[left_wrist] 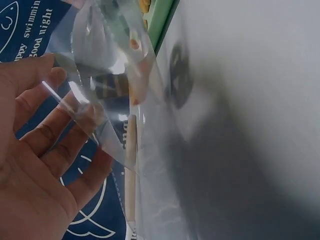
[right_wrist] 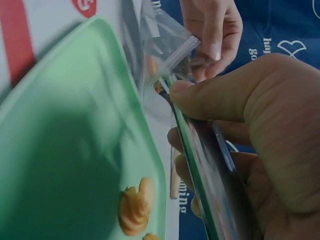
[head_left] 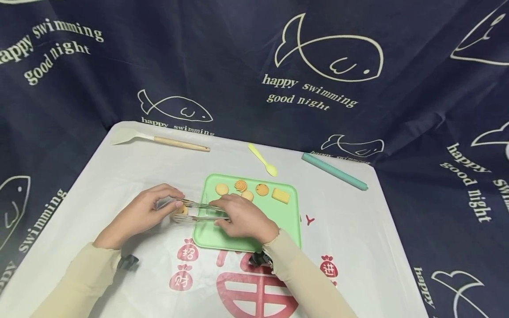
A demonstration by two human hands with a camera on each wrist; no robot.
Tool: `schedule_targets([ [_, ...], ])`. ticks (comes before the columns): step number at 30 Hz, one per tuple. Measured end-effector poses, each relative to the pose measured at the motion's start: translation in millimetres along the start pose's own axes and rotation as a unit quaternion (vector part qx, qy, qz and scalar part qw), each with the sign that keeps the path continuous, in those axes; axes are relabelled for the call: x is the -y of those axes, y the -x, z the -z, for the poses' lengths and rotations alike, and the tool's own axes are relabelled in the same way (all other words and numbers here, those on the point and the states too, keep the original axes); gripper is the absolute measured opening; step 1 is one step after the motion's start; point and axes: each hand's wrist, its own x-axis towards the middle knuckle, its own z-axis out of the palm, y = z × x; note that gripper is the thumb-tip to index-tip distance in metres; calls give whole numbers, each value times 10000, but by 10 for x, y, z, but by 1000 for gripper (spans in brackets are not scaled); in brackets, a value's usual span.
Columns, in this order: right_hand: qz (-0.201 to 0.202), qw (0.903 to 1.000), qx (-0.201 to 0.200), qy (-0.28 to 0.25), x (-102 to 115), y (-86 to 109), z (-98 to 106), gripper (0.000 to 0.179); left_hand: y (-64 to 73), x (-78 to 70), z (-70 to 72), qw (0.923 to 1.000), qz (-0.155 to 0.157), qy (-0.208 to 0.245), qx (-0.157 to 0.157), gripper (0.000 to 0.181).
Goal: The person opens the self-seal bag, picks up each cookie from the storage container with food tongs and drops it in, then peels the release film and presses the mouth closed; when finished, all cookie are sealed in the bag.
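Note:
My left hand (head_left: 153,207) pinches the rim of a clear plastic bag (left_wrist: 115,65) left of the green tray (head_left: 254,234). Over the tray's left side, my right hand (head_left: 248,218) grips shiny metal tongs (right_wrist: 200,165), thumb on one arm and fingers on the other. The tips of the tongs reach left to the bag, where a ring-shaped cookie (head_left: 182,211) shows between them. On the tray lie a swirled cookie (head_left: 240,186), a plain round one (head_left: 222,189), a speckled one (head_left: 262,190) and a rectangular one (head_left: 280,195). Another round cookie (head_left: 247,195) is partly hidden by my right hand.
Along the table's far side lie a spatula (head_left: 171,142) with a wooden handle, a yellow spoon (head_left: 262,161) and a teal rod (head_left: 334,171). A white cover with red prints spreads over the table (head_left: 151,274). Dark blue fabric (head_left: 238,57) hangs behind.

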Motion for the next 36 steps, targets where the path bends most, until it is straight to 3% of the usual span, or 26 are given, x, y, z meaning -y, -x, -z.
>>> schedule_targets([
  [5,-113,9999,28,-86,-21,-3,6,48,-9,15,-32,9999,73,89,-34,11],
  [9,-245,9993,44,-279,-120,167,14,57,-26,24,-70,9997,153,183,-8,12],
  [16,-747,9936,-417,-735,-416,831,152,67,-37,37,-110,9995,197,223,50,17],
  [22,-1231,9769,-957,-1461,-853,1450,308,65,-34,49,-100,9995,205,198,101,18],
  [25,-1618,9706,-1177,-1340,-1064,1703,367,63,-29,54,-95,9996,188,193,103,17],
  [29,-2055,9648,-1432,-799,-1296,1936,405,60,-18,51,-90,9998,107,148,93,16],
  [36,-2258,9629,-1405,-465,-1507,2081,393,60,-22,34,-88,10000,-52,39,59,15],
])
